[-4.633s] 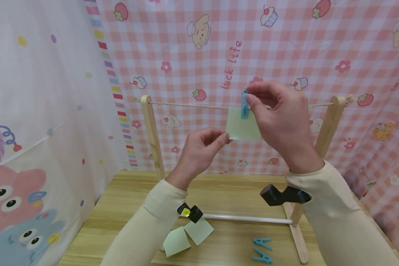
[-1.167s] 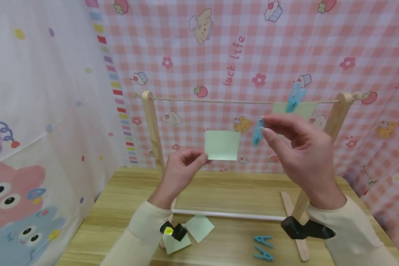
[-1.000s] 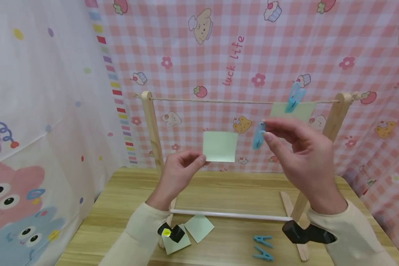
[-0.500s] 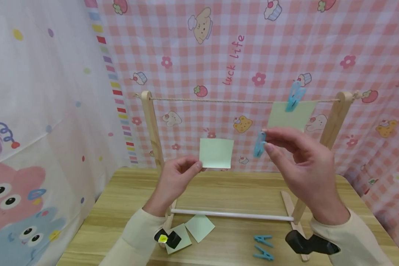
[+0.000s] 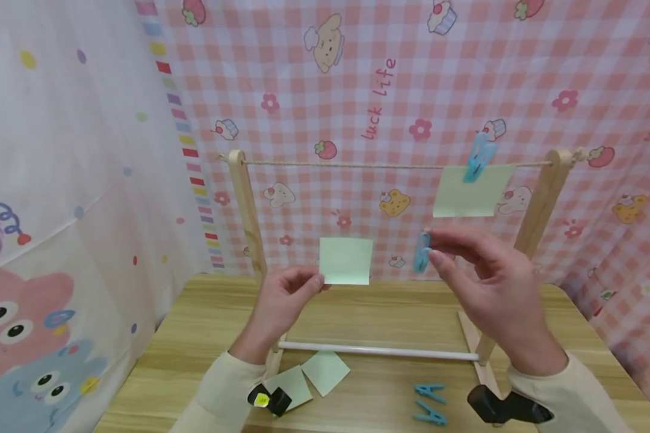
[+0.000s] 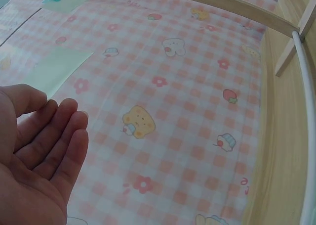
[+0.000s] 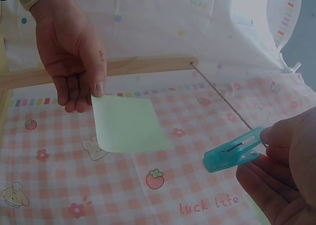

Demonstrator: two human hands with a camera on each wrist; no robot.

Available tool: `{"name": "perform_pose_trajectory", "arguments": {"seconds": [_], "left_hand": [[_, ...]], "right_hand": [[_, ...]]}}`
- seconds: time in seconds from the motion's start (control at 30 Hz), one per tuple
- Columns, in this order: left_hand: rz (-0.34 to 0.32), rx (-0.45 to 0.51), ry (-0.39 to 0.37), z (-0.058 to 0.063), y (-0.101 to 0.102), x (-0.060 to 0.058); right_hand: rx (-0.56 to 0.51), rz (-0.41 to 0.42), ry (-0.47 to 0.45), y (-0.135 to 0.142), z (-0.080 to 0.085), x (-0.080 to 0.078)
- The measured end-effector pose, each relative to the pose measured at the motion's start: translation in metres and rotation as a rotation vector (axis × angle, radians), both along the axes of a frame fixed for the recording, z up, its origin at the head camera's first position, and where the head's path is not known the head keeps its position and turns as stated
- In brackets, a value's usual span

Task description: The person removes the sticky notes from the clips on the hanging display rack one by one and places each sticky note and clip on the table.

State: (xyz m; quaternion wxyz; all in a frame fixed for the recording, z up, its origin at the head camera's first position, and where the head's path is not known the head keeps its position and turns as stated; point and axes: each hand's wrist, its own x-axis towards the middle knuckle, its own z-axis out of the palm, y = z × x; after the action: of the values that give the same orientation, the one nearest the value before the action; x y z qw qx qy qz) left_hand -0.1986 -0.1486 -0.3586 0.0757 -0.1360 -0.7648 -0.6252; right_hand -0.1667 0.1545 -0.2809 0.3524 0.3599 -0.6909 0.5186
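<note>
My left hand (image 5: 287, 300) pinches a pale green sticky note (image 5: 346, 261) by its lower left corner, holding it up below the string (image 5: 346, 164). To its right, my right hand (image 5: 493, 288) pinches a blue clothespin (image 5: 422, 252) by its handle end between thumb and fingers. The right wrist view shows this clothespin (image 7: 232, 150) pointing toward the note (image 7: 128, 125). Another sticky note (image 5: 466, 195) hangs at the right part of the string under a blue clothespin (image 5: 479, 157). Both hands are well below the string, with a gap between the held note and the held clothespin.
The string runs between two wooden posts (image 5: 245, 210) joined low down by a white rod (image 5: 379, 349). Two sticky notes (image 5: 325, 372) lie on the wooden table (image 5: 195, 337) at front left, one partly behind the left wrist camera. Two blue clothespins (image 5: 430, 414) lie at front right.
Earlier, the right hand held a clothespin over a note at the string. Over the last second both hands have lowered with the note and clothespin, uncovering the hanging note.
</note>
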Motion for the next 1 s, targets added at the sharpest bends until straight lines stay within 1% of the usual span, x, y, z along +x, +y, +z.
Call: {"name": "perform_pose_trajectory", "arguments": {"seconds": [0.13, 0.27, 0.37, 0.47, 0.57, 0.73, 0.9, 1.0], "left_hand": [[0.005, 0.004, -0.010, -0.007, -0.002, 0.003], [0.004, -0.003, -0.011, -0.013, -0.005, 0.005], [0.017, -0.008, -0.026, -0.016, -0.007, 0.008], [0.037, -0.023, -0.050, -0.018, -0.008, 0.010], [0.042, -0.032, -0.073, -0.020, -0.008, 0.013], [0.042, -0.029, -0.090, -0.026, -0.007, 0.018], [0.035, -0.011, -0.111, -0.034, -0.008, 0.022], [0.037, -0.005, -0.131, -0.038, -0.009, 0.025]], "right_hand": [[0.015, -0.024, -0.021, -0.001, -0.005, 0.001], [0.020, -0.008, -0.041, 0.001, -0.011, 0.002], [0.018, 0.004, -0.068, 0.003, -0.015, 0.002], [0.028, -0.013, -0.094, 0.005, -0.019, 0.003], [0.043, -0.043, -0.085, 0.007, -0.023, 0.005], [0.045, -0.052, -0.062, 0.008, -0.029, 0.006], [0.063, -0.037, -0.059, 0.011, -0.038, 0.007], [0.097, -0.056, -0.084, 0.014, -0.042, 0.008]]}}
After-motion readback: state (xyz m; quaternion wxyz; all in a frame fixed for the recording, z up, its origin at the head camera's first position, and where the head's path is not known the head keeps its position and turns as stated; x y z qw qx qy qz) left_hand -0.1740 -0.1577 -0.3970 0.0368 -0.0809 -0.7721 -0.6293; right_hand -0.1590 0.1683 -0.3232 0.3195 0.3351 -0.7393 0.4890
